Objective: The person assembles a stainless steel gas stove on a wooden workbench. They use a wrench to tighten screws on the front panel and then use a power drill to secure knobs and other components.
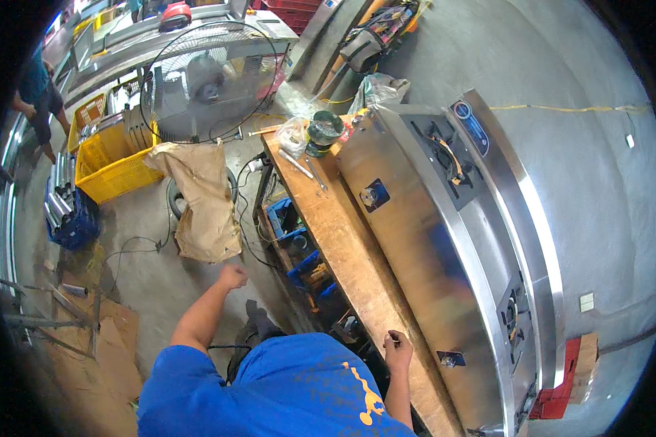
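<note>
Stove (452,218) stands along right long edge of bench (350,262), knob (374,195) side facing left long edge. Right hand (398,351) at left long edge, fingers curled; cannot tell if gripping anything. Left hand (232,277) loosely closed, off bench, near brown paper (200,197). Spanner (315,175), green container (324,130), clear bag (291,136) near bench's far end.

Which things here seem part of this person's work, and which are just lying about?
Likely in the work: steel burner unit; wooden bench beneath, near the right hand; wrench on it.

Likely just lying about: nearer yellow crate; brown sheet; blue crate of metal tubes.
</note>
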A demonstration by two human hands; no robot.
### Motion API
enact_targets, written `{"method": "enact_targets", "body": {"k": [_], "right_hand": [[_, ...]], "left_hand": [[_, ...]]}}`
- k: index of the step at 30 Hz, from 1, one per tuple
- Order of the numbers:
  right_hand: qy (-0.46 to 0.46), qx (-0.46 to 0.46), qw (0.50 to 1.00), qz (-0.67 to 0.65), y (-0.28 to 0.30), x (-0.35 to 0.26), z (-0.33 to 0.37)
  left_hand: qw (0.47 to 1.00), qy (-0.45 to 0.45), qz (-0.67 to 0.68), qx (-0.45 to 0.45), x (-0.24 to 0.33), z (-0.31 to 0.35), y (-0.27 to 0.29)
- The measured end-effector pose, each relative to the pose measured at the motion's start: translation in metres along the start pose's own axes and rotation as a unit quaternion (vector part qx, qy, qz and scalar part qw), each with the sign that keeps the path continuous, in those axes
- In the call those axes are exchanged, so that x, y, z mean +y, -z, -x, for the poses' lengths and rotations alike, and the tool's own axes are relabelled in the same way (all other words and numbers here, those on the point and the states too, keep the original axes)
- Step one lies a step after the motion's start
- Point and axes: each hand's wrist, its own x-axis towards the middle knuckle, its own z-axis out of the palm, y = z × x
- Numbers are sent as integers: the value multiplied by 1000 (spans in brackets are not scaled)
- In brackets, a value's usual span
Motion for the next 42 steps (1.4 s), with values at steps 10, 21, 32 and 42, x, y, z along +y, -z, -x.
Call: {"method": "enact_targets", "body": {"k": [10, 21, 32, 42], "right_hand": [[7, -3, 996, 87, 10, -15, -22], [-67, 80, 991, 90, 73, 36, -70], [199, 82, 971, -107, 97, -192, -191], [209, 291, 933, 23, -30, -335, -403]], "left_hand": [[997, -29, -73, -26, 10, 14, -22], [933, -310, 160, 85, 285, 30, -85], [860, -495, -12, 122, 589, -88, -84], [828, -417, -374, 39, 795, -453, -132]]}}
